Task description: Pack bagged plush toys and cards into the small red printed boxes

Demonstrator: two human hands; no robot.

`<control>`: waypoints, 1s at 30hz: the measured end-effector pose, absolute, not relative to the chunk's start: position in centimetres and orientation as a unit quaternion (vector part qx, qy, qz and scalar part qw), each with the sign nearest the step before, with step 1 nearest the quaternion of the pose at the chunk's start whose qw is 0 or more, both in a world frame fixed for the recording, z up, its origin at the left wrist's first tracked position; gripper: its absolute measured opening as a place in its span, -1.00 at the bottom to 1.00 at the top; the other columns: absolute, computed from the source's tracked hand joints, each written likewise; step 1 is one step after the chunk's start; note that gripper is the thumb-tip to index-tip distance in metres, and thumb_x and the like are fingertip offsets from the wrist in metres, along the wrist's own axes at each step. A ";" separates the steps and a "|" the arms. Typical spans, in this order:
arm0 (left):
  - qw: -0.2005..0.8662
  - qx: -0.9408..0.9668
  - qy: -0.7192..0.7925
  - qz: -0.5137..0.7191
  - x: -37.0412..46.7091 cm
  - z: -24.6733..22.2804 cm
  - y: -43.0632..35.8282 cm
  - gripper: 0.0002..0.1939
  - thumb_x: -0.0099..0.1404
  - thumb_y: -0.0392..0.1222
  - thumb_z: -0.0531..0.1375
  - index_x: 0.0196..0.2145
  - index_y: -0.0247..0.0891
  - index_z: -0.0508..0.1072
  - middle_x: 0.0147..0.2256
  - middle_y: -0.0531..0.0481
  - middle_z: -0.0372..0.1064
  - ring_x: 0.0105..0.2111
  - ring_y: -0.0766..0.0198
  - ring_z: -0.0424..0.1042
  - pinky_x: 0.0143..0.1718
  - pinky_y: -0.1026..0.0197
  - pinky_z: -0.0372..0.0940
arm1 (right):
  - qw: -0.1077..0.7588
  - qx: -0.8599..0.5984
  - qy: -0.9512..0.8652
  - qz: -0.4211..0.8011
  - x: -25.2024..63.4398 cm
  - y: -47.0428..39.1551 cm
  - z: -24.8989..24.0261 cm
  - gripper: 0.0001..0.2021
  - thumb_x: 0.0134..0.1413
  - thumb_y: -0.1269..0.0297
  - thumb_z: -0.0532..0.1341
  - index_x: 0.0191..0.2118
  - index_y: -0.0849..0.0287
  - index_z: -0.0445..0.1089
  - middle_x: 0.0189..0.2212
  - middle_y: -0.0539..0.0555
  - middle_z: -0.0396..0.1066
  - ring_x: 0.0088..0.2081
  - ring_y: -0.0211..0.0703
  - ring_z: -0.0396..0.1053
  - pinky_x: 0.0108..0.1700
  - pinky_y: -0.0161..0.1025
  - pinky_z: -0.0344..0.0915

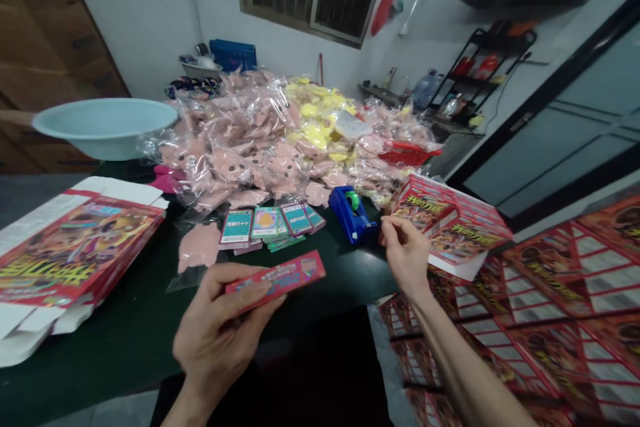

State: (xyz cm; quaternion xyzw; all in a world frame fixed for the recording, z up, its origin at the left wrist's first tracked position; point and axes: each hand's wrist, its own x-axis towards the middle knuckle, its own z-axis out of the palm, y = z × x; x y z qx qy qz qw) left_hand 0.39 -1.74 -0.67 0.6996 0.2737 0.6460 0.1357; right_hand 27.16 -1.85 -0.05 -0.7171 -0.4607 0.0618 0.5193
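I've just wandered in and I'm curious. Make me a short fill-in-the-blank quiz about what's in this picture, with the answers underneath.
1. The small red box is held by the person's ____.
2. The right hand is near the tape dispenser, whose body is coloured ____.
3. Among the mostly pink bagged pieces, one patch is ____.

Missing words: left hand; blue; yellow.

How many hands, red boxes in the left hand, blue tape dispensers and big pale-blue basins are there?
Hands: 2 (left hand, right hand)
Red box in left hand: 1
Blue tape dispenser: 1
Pale-blue basin: 1
Total: 5
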 end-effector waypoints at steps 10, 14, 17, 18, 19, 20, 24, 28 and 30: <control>0.172 0.701 0.236 0.651 1.2 -1.6 -1.4 -0.65 -0.01 -0.52 0.33 -0.25 -0.27 0.44 -0.22 -0.02 0.38 -0.28 0.31 0.42 -0.46 0.31 0.40 | 0.388 -0.785 -0.388 0.287 32.7 5.0 -0.5 -0.79 0.17 0.22 0.17 -0.20 0.28 0.37 -0.28 0.03 0.41 -0.33 -0.27 0.39 -0.30 -0.24 0.38; 0.168 0.699 0.237 0.653 1.2 -1.9 -1.3 -0.66 -0.02 -0.51 0.34 -0.26 -0.28 0.44 -0.23 -0.02 0.39 -0.27 0.31 0.42 -0.45 0.31 0.40 | 0.443 -0.779 -0.326 0.302 31.7 4.6 -1.2 -0.76 0.19 0.23 0.15 -0.10 0.26 0.33 -0.21 0.07 0.38 -0.28 -0.24 0.39 -0.28 -0.21 0.40; 0.167 0.697 0.238 0.656 1.3 -1.8 -1.2 -0.66 -0.02 -0.51 0.33 -0.27 -0.28 0.44 -0.23 -0.03 0.39 -0.27 0.30 0.43 -0.45 0.31 0.40 | 0.516 -0.751 -0.302 0.279 30.5 3.2 -2.5 -0.79 0.19 0.24 0.14 -0.13 0.26 0.33 -0.25 0.05 0.38 -0.33 -0.27 0.38 -0.33 -0.26 0.40; 0.165 0.696 0.237 0.657 1.3 -1.8 -1.1 -0.66 -0.02 -0.51 0.33 -0.27 -0.28 0.44 -0.23 -0.03 0.39 -0.28 0.29 0.43 -0.45 0.31 0.40 | 0.540 -0.740 -0.298 0.268 30.1 2.6 -3.2 -0.80 0.19 0.25 0.14 -0.15 0.27 0.34 -0.26 0.04 0.38 -0.34 -0.29 0.38 -0.34 -0.27 0.39; 0.164 0.694 0.236 0.660 1.3 -1.7 -1.1 -0.67 -0.02 -0.51 0.33 -0.28 -0.29 0.44 -0.23 -0.04 0.39 -0.28 0.29 0.43 -0.46 0.31 0.40 | 0.561 -0.730 -0.294 0.258 29.7 2.1 -3.8 -0.81 0.20 0.25 0.14 -0.16 0.27 0.34 -0.27 0.04 0.38 -0.34 -0.29 0.38 -0.35 -0.28 0.39; 0.163 0.692 0.235 0.663 1.3 -1.7 -1.0 -0.67 -0.02 -0.50 0.34 -0.28 -0.30 0.44 -0.23 -0.04 0.40 -0.29 0.29 0.43 -0.47 0.31 0.40 | 0.578 -0.722 -0.289 0.248 29.4 1.7 -4.6 -0.81 0.20 0.25 0.14 -0.17 0.28 0.34 -0.28 0.03 0.38 -0.35 -0.30 0.38 -0.35 -0.29 0.39; 0.159 0.690 0.239 0.664 1.4 -1.6 -0.9 -0.69 -0.02 -0.50 0.33 -0.30 -0.31 0.44 -0.24 -0.06 0.41 -0.32 0.29 0.44 -0.51 0.32 0.38 | 0.596 -0.718 -0.270 0.238 29.0 1.4 -7.0 -0.78 0.20 0.23 0.14 -0.14 0.27 0.33 -0.26 0.05 0.38 -0.32 -0.27 0.38 -0.31 -0.25 0.39; 0.161 0.680 0.270 0.663 1.4 -1.4 -0.8 -0.73 0.00 -0.47 0.33 -0.32 -0.28 0.45 -0.26 -0.03 0.42 -0.33 0.29 0.44 -0.50 0.32 0.37 | 0.576 -0.731 -0.289 0.223 29.0 1.9 -7.5 -0.77 0.17 0.21 0.16 -0.14 0.26 0.34 -0.23 0.05 0.38 -0.31 -0.25 0.38 -0.29 -0.23 0.37; 0.160 0.675 0.277 0.664 1.5 -1.2 -0.8 -0.73 0.01 -0.46 0.33 -0.32 -0.26 0.45 -0.27 -0.01 0.41 -0.32 0.29 0.44 -0.44 0.29 0.39 | 0.571 -0.733 -0.310 0.203 28.4 1.3 -6.9 -0.83 0.14 0.24 0.18 -0.28 0.27 0.37 -0.31 0.02 0.37 -0.34 -0.27 0.33 -0.29 -0.25 0.33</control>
